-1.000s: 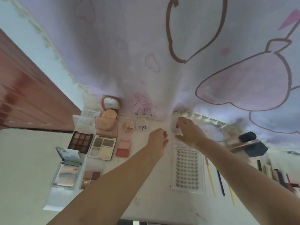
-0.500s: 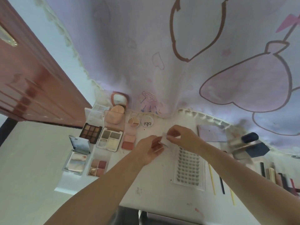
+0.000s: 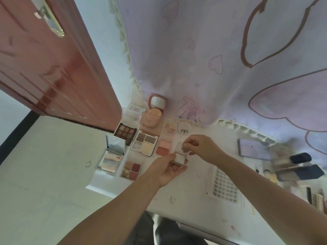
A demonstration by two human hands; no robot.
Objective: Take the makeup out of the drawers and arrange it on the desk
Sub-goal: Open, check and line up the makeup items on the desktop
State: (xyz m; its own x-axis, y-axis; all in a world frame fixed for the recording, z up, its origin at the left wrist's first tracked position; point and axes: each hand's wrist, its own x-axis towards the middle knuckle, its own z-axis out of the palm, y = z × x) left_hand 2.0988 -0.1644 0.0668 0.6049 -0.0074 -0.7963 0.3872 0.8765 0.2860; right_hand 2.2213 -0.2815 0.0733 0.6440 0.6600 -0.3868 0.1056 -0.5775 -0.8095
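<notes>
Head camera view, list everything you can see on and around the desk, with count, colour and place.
desk: one, white, centre
small compact: one, white, held over the desk, lid raised
open palettes: several, brown, beige and pink shades, left part of desk
round pots: two, pale, at the back beside the palettes
mirror compact: one, pink, back left
lash tray: one, white with rows of dark lashes, right of centre
flat case: one, lilac, back right
pencils and sticks: several, mixed colours, far right, blurred
cloth: one, lilac with drawings, hanging behind
door: one, red-brown, left
left hand: holds the compact's base
right hand: fingers pinch the lid
</notes>
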